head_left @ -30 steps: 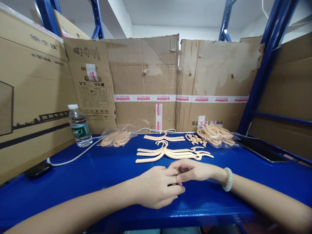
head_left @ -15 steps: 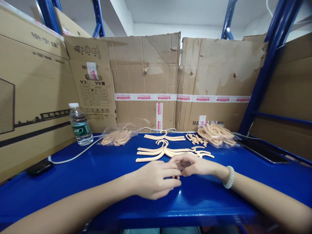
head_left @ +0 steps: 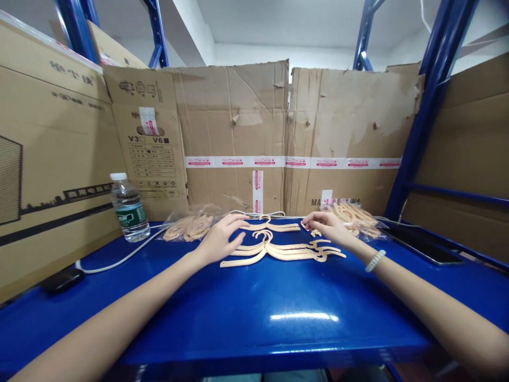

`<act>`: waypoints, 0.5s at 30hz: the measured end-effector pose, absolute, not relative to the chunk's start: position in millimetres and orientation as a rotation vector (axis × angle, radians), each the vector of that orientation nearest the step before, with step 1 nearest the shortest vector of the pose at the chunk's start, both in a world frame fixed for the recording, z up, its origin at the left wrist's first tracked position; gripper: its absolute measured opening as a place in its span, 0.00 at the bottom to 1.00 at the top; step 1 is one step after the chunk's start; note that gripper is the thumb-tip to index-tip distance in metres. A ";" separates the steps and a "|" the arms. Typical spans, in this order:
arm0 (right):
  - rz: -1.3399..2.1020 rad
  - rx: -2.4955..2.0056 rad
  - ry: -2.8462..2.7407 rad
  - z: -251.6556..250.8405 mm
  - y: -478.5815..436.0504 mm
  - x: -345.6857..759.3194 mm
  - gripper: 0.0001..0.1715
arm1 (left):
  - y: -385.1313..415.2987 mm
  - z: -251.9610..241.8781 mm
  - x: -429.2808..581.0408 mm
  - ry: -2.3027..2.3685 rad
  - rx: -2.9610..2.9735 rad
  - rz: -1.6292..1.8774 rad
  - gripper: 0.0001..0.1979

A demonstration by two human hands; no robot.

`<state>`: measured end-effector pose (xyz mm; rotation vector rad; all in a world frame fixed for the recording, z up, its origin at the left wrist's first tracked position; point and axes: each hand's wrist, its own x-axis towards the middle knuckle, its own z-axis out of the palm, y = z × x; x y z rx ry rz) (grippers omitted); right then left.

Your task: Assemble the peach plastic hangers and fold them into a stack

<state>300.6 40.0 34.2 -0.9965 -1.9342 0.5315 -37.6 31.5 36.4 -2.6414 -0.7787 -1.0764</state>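
My left hand [head_left: 222, 237] reaches over the left side of the beige hangers, fingers apart, its fingertips at the left arm of the rear hanger [head_left: 284, 228]; whether they touch it is hard to see. In front of that lie several more beige hangers [head_left: 286, 253], overlapping, with small forked pieces at their right ends. My right hand [head_left: 328, 225], with a beaded bracelet [head_left: 375, 260] on the wrist, is over a pile of small beige hook pieces [head_left: 315, 233]. Its fingers are curled together on one of them; the hand covers part of the pile.
Clear bags of beige parts stand at the back left [head_left: 189, 227] and right [head_left: 358, 217]. A water bottle [head_left: 130, 209], a white cable [head_left: 119, 261] and a black device [head_left: 62, 279] are on the left. A dark phone-like slab [head_left: 425, 246] lies right. Cardboard [head_left: 234, 127] walls the blue shelf [head_left: 222, 313].
My hands were together in front of the hangers. They have parted and moved forward, the left to the rear hanger's left side, the right to the small hook pieces.
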 end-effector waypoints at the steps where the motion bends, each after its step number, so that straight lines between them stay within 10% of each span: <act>1: 0.436 -1.047 -1.947 33.8 45.2 307.7 0.13 | 39.1 34.5 -41.7 -0.849 -2.654 -1.075 0.12; 15: -0.218 -1.234 -2.164 21.9 73.4 320.4 0.13 | 95.0 5.0 -55.5 -1.475 -2.824 -0.833 0.32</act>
